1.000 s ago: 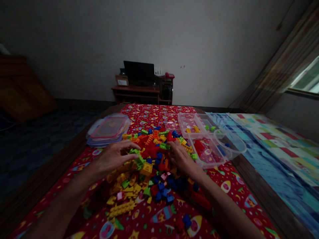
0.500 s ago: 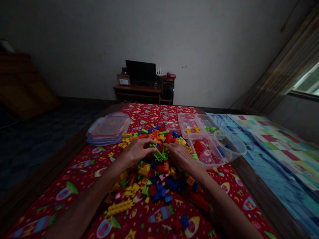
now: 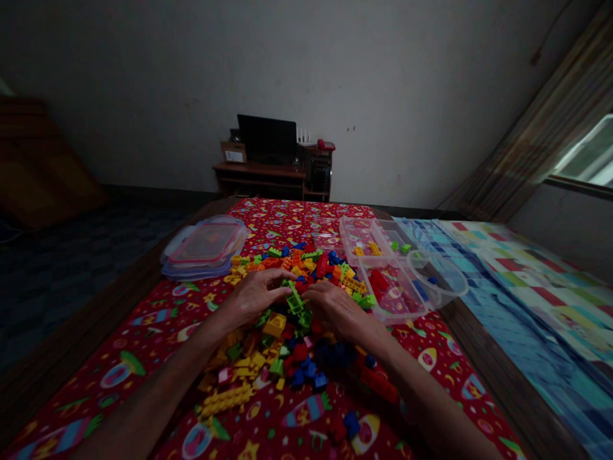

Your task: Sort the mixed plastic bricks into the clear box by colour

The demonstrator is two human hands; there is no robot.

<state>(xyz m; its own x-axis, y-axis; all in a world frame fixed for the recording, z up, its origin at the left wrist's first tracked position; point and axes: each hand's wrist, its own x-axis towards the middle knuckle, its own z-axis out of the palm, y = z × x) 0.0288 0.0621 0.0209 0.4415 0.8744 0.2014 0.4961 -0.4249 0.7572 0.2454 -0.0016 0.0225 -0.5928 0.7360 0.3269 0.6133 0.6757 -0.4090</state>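
Note:
A heap of coloured plastic building bricks (image 3: 282,338) lies on a red patterned cloth (image 3: 158,326). Over the middle of the heap, my left hand (image 3: 253,296) and my right hand (image 3: 335,308) meet with fingers curled. Both pinch a small cluster of green bricks (image 3: 294,299) between them. Yellow, blue and red bricks spread out below my wrists.
Clear plastic compartment boxes (image 3: 400,275) with a few sorted bricks stand right of the heap. A stack of clear lids (image 3: 204,246) lies at the back left. A patchwork cloth (image 3: 531,281) covers the right side. A desk with a monitor (image 3: 268,142) stands against the far wall.
My left hand has moved right from the heap's left side to meet my right hand. Both now hold green bricks together at the centre.

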